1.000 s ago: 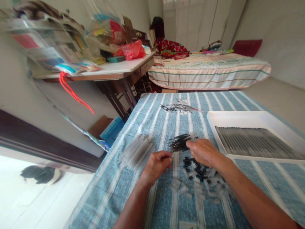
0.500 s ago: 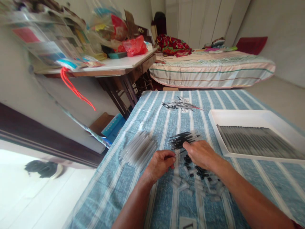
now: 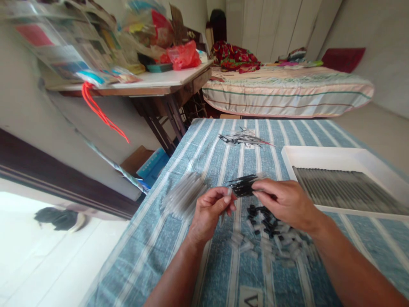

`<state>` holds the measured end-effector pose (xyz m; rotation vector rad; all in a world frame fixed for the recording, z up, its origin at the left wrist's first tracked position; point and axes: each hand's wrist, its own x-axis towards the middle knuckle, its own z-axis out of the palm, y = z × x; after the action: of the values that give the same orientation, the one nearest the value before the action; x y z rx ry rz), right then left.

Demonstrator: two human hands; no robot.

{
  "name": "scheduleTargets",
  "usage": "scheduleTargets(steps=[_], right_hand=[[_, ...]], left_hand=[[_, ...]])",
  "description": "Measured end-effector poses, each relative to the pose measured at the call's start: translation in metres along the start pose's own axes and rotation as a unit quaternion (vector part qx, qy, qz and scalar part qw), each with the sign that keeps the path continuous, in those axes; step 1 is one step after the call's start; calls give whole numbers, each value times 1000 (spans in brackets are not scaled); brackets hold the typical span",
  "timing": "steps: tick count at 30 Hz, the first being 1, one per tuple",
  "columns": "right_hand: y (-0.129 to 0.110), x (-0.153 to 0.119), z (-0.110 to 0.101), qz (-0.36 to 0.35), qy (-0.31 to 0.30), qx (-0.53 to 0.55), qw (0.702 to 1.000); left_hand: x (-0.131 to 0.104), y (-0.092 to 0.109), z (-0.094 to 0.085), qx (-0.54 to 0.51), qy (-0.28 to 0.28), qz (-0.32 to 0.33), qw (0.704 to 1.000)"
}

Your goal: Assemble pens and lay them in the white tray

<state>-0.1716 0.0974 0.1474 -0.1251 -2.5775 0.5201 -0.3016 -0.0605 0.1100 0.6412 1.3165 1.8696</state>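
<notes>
My left hand (image 3: 209, 213) is closed on a translucent pen barrel (image 3: 223, 218), held upright with its top end showing above the thumb. My right hand (image 3: 286, 202) pinches a pen refill at the right end of a pile of dark-tipped refills (image 3: 243, 186); its fingers partly cover that end. Left of my left hand lies a heap of clear pen barrels (image 3: 184, 195). Below my right hand are scattered small black plugs (image 3: 265, 219) and short translucent caps (image 3: 244, 245).
To the right stands a white tray (image 3: 326, 157) holding a row of assembled-looking pens (image 3: 345, 187). Loose thin pieces (image 3: 241, 138) lie at the striped cloth's far end. Beyond are a cluttered side table (image 3: 156, 83) and a bed (image 3: 287, 96).
My left hand has turned and now shows a barrel in its fingers. My right hand has shifted slightly right along the refill pile. The view has moved a little.
</notes>
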Motion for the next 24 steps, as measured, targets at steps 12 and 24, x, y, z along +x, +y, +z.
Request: scheduleTargets(steps=[12,24], right_hand=[[5,7,23,61,-343,-82,934],[-8,5,41,61,-336,-117,933]], left_hand=[[1,-1,1,-54,12,-4,998],[-2,-4,-1,-11,-34,-43,998]])
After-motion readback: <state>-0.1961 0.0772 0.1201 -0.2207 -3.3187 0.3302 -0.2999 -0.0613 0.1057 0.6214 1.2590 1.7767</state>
